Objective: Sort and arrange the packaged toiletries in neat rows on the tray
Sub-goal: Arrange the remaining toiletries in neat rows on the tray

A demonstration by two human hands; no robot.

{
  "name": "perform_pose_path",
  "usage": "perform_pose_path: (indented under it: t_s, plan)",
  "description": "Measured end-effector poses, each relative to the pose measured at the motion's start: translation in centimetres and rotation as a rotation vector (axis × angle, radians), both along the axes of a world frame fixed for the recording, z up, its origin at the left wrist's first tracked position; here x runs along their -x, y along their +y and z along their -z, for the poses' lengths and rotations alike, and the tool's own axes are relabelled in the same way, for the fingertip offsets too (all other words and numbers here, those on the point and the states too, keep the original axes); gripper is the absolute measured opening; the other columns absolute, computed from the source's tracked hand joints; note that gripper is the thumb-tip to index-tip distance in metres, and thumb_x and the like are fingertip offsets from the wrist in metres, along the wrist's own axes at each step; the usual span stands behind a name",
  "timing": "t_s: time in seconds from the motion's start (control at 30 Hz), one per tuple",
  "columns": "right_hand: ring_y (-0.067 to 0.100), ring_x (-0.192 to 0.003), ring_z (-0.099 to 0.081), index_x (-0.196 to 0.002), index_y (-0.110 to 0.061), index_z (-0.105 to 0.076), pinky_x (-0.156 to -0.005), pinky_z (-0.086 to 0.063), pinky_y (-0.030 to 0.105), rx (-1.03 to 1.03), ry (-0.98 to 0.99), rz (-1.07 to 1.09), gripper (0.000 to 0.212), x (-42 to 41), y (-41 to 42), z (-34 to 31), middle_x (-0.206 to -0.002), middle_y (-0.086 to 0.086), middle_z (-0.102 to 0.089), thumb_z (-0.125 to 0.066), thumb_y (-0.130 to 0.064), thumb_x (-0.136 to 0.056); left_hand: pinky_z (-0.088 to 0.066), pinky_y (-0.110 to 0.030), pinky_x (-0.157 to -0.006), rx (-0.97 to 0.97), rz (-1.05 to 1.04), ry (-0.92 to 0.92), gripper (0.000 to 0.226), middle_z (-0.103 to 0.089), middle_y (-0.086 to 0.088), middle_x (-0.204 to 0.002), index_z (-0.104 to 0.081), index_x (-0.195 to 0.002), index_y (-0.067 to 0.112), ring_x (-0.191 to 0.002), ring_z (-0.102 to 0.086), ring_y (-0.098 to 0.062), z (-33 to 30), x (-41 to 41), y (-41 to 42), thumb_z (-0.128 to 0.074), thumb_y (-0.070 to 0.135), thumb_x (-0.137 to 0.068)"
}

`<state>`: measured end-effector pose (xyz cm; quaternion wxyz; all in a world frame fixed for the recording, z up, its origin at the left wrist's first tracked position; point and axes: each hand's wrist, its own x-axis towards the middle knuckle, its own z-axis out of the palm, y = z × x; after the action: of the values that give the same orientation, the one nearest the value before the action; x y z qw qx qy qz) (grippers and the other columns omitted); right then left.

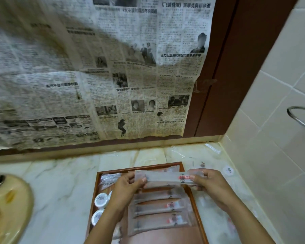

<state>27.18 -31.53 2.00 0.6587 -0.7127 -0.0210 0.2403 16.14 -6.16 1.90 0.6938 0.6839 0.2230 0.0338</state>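
Observation:
A brown wooden tray (141, 169) lies on the marble counter in front of me. Above its far half I hold a long translucent packet (163, 178) with a red label, level and crosswise. My left hand (126, 188) pinches its left end and my right hand (210, 184) pinches its right end. Under the packet, several similar long packets (158, 207) lie in a row across the tray. Two small round white-lidded jars (101, 200) stand along the tray's left side, and clear plastic packets (109, 178) sit at its far left corner.
A yellowish basin (9, 205) with a drain is at the left. A newspaper-covered mirror (95, 76) rises behind the counter. Tiled wall and a chrome rail (299, 118) are on the right. Loose packets and a round white lid (228, 170) lie right of the tray.

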Motion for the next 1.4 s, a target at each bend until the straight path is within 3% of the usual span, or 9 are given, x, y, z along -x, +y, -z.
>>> perform_pose_path:
  t_s: [0.17,0.33,0.53,0.63,0.9,1.03,1.13,1.4]
  plan:
    - [0.026,-0.086,-0.073,-0.1,-0.003,-0.074,-0.068,-0.059,0.025,-0.028,0.039,-0.017,0.014,3.8,1.4,-0.1,-0.093,0.015,-0.076,-0.064,-0.002,-0.089,-0.049,-0.019,-0.053,0.024,-0.05,0.026,0.01,-0.07,-0.014,-0.071,-0.072,-0.091,0.002,-0.058,-0.061,-0.012,0.5,4.1,1.5,-0.062,0.006,-0.092]
    - [0.022,-0.082,-0.073,-0.096,-0.007,-0.075,-0.061,-0.056,0.026,0.022,0.03,0.024,0.012,7.0,2.2,0.0,-0.09,0.01,-0.076,-0.071,-0.005,-0.086,-0.051,-0.03,-0.067,-0.002,-0.05,0.114,0.014,-0.074,-0.013,-0.077,-0.075,-0.09,0.009,-0.062,-0.059,-0.019,1.3,7.4,2.9,-0.064,0.017,-0.093]
    - [0.028,-0.086,-0.073,-0.099,-0.006,-0.075,-0.062,-0.057,0.029,0.057,0.047,0.078,0.014,9.8,2.3,0.5,-0.091,0.01,-0.076,-0.072,-0.009,-0.085,-0.053,-0.037,-0.073,0.003,-0.066,0.11,0.011,-0.074,-0.016,-0.077,-0.074,-0.092,0.006,-0.064,-0.063,-0.024,1.4,9.9,3.4,-0.065,0.012,-0.092]
    - [0.031,-0.087,-0.073,-0.097,-0.004,-0.075,-0.058,-0.057,0.026,0.043,0.066,0.106,0.012,11.0,2.3,0.6,-0.092,0.012,-0.076,-0.072,-0.006,-0.086,-0.059,-0.034,-0.073,-0.028,-0.051,0.1,0.012,-0.074,-0.015,-0.077,-0.075,-0.093,0.008,-0.065,-0.069,-0.022,1.4,11.0,3.6,-0.064,0.014,-0.093]
    - [0.023,-0.076,-0.072,-0.095,-0.001,-0.073,-0.066,-0.061,0.032,0.066,0.059,0.126,0.012,13.2,1.8,0.8,-0.087,0.013,-0.076,-0.072,0.0,-0.083,-0.059,-0.026,-0.066,-0.008,-0.042,0.127,0.011,-0.074,-0.019,-0.078,-0.075,-0.089,0.004,-0.066,-0.071,-0.021,1.8,12.6,3.5,-0.065,0.009,-0.092]
    - [0.021,-0.074,-0.073,-0.096,-0.004,-0.072,-0.064,-0.06,0.03,0.093,0.028,0.126,0.013,13.9,1.8,0.7,-0.084,0.009,-0.075,-0.072,0.001,-0.083,-0.058,-0.043,-0.082,-0.007,-0.018,0.139,0.011,-0.074,-0.019,-0.078,-0.075,-0.091,0.004,-0.069,-0.071,-0.027,2.2,13.0,3.4,-0.065,0.009,-0.092]
    - [0.021,-0.075,-0.073,-0.097,-0.006,-0.072,-0.064,-0.06,0.029,0.115,0.0,0.111,0.016,14.4,1.7,0.6,-0.089,0.011,-0.074,-0.071,0.001,-0.083,-0.057,-0.048,-0.086,-0.015,-0.008,0.149,0.011,-0.074,-0.019,-0.079,-0.075,-0.091,0.005,-0.072,-0.071,-0.03,2.3,13.3,3.3,-0.065,0.01,-0.092]
    - [0.02,-0.087,-0.071,-0.097,-0.013,-0.074,-0.068,-0.06,0.03,0.186,-0.063,0.081,0.018,15.1,0.5,1.0,-0.093,0.006,-0.073,-0.074,-0.003,-0.082,-0.058,-0.043,-0.076,-0.019,0.007,0.188,0.011,-0.074,-0.017,-0.075,-0.072,-0.09,0.003,-0.063,-0.066,-0.024,2.3,13.8,2.6,-0.063,0.008,-0.093]
